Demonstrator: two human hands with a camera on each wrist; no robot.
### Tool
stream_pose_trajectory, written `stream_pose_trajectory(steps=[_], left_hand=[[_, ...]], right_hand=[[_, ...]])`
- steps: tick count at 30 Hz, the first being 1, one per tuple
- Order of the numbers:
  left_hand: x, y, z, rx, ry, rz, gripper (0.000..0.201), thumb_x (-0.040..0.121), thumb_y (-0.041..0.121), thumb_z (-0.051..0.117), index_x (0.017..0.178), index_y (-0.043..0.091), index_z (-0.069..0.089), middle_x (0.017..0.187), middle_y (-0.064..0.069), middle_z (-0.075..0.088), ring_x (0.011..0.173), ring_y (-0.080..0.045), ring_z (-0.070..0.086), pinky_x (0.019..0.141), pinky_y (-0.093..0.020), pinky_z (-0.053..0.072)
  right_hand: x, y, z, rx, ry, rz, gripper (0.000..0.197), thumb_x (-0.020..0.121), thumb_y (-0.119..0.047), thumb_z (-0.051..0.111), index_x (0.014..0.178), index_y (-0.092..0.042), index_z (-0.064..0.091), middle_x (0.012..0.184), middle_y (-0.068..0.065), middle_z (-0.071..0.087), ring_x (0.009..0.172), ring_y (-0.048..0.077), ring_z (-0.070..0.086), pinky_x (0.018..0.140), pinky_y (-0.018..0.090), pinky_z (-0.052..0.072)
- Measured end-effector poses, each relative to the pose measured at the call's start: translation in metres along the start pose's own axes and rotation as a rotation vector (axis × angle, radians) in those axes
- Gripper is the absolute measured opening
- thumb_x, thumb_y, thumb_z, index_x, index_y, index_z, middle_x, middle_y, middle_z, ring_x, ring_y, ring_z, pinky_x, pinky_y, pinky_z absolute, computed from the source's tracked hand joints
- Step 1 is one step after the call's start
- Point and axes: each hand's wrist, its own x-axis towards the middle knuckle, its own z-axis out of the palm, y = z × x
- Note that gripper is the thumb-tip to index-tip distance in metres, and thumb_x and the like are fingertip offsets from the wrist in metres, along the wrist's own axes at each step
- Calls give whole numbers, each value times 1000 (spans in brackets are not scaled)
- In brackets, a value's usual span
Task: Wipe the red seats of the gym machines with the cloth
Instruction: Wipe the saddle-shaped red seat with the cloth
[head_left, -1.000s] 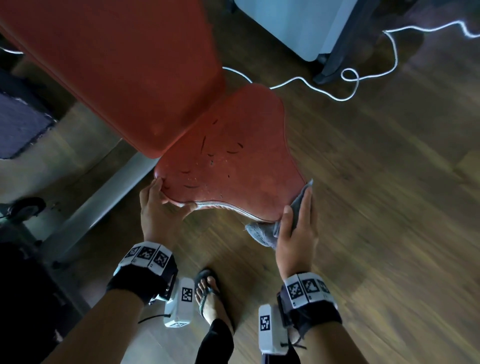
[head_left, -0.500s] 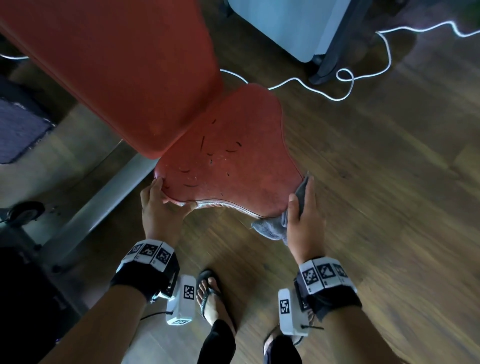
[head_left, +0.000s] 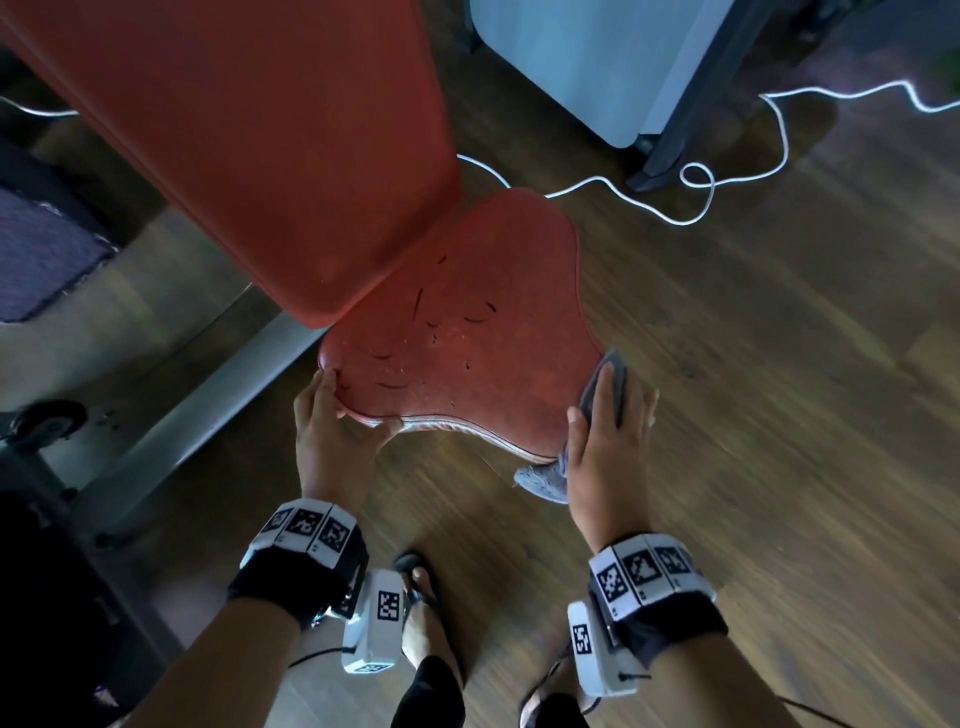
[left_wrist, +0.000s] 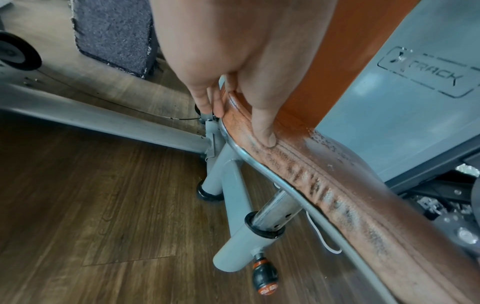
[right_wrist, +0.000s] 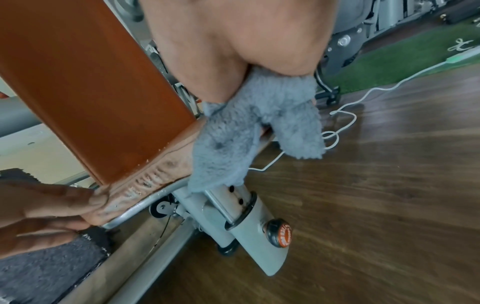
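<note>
1. Red seat (head_left: 467, 332) at frame centre, cracked, below the red backrest (head_left: 249, 135)
2. Left hand (head_left: 337, 431) grips the seat's lower-left edge, thumb on the front rim
3. Right hand (head_left: 608, 441) presses the grey cloth (head_left: 602, 384) flat-fingered against the lower-right edge

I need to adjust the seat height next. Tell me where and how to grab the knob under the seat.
Grip the round black-and-orange knob by its head, coming from the front, below the seat. It sticks out of the grey post sleeve toward the open floor, so fingers can likely wrap around it from that side.
</note>
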Motion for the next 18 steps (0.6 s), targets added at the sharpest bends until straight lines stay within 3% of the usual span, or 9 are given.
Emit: stream_pose_trajectory(steps=[5, 8, 10, 13, 15, 18], left_hand=[[-2, 5, 1, -48, -21, -39, 105, 69, 34, 85, 153, 31, 23, 149, 9, 29, 131, -16, 45, 112, -42, 39], [-4, 9, -1, -49, -35, -33, 105, 69, 39, 84, 153, 34, 21, 152, 10, 26, 131, -13, 43, 111, -41, 39], [-5, 12, -5, -54, -46, -33, 102, 70, 34, 84, 152, 36, 23, 152, 9, 27, 127, -8, 44, 109, -37, 41], [-6, 17, -10, -83, -57, -36, 93, 74, 25, 82, 151, 29, 30, 147, 7, 32, 120, -10, 49, 106, -39, 45], [-3, 18, -16, -117, -58, -52, 83, 75, 24, 81, 146, 26, 37, 139, 6, 38, 117, -11, 52, 103, -37, 47], [7, 22, -23, -74, -71, -83, 72, 78, 30, 76, 141, 31, 42, 133, 4, 44, 118, -14, 51, 98, -33, 43]], right_hand=[[9, -5, -5, -217, -68, -72, 58, 101, -33, 38, 150, -6, 27, 155, 21, 24, 144, 48, 5, 110, 67, 17], [13, -14, -8, -373, -78, -197, 55, 99, -31, 43, 146, -3, 36, 152, 24, 29, 143, 46, 14, 109, 67, 14], [20, -24, -6, -481, -120, -278, 55, 98, -31, 45, 145, -3, 37, 151, 24, 31, 143, 44, 19, 110, 66, 13], [31, -46, 1, -579, -221, -342, 60, 97, -33, 45, 148, -3, 30, 154, 25, 25, 143, 42, 19, 112, 63, 11], [35, -65, 7, -570, -316, -352, 63, 99, -33, 39, 151, -5, 19, 157, 23, 13, 146, 40, 10, 115, 62, 5], [41, -89, 12, -440, -415, -376, 58, 101, -31, 34, 152, -11, 18, 160, 17, 4, 148, 34, 0, 117, 58, -1]])
